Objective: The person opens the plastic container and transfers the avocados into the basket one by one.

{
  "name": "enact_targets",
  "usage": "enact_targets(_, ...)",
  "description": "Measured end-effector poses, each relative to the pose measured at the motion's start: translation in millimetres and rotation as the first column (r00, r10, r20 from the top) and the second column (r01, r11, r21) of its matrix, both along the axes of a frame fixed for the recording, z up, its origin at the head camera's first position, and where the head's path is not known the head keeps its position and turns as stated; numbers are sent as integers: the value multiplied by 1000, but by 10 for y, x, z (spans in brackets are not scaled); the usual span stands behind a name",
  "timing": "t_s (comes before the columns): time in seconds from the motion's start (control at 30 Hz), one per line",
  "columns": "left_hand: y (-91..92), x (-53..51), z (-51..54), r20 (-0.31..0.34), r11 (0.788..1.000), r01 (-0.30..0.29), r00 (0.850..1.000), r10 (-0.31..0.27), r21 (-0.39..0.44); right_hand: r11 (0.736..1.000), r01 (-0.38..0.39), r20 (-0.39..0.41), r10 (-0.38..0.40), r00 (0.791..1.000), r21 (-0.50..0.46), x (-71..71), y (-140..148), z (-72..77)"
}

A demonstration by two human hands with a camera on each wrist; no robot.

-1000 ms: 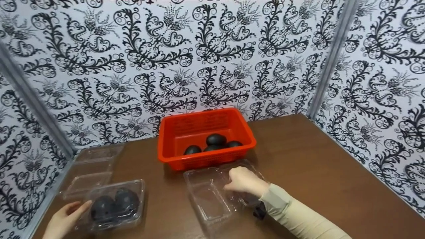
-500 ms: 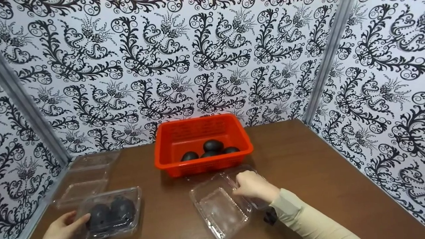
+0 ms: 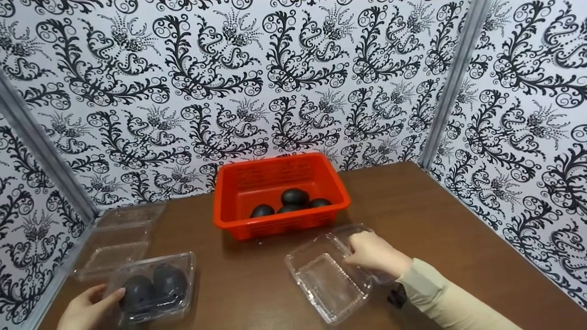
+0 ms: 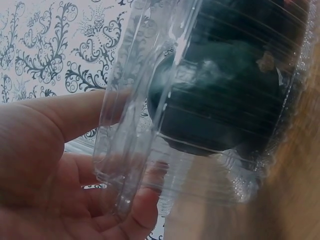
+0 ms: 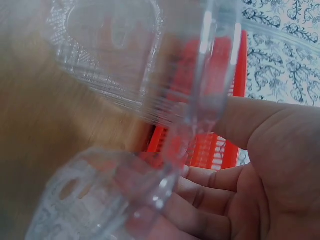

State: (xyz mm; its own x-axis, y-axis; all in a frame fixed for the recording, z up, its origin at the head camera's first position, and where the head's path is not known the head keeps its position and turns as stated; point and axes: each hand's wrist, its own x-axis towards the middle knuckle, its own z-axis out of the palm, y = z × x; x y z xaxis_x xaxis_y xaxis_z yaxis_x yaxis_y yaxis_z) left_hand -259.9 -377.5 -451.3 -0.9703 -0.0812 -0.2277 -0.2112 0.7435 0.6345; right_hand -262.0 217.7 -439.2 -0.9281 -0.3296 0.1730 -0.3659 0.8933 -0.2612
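Observation:
My left hand grips the left edge of a closed clear plastic clamshell box at the table's front left. Inside lie two dark avocados; in the left wrist view the dark green skin of an avocado shows through the plastic, with thumb and fingers on either side of the rim. My right hand pinches an unfolded clear clamshell near its middle fold, right of centre. That clamshell is tilted, with nothing inside. In the right wrist view its fold lies between thumb and fingers.
A red plastic basket stands at the back centre, with several dark avocados in it. Another unfolded clear clamshell lies at the back left. Patterned walls enclose the brown table.
My right hand has moved right and toward the front, bringing the unfolded clamshell along and turning it. The left hand and the filled box have hardly moved.

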Motion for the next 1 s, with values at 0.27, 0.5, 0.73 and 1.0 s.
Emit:
enact_targets(0.27,88,84,51,-105,1000,-9,994,7,-17,996,88,17,-88,996,2,11,309,-2)
enact_targets(0.5,139,158,30,-168,999,-31,985,29,-12,989,145,17,-145,989,13,-5,573,-24)
enact_targets(0.73,127,149,-6,-190,999,-36,981,33,-12,980,198,36,-198,979,0,-24,813,26)
enact_targets(1.0,150,176,31,-185,997,-50,981,59,53,964,266,79,-265,961,-4,-114,1101,74)
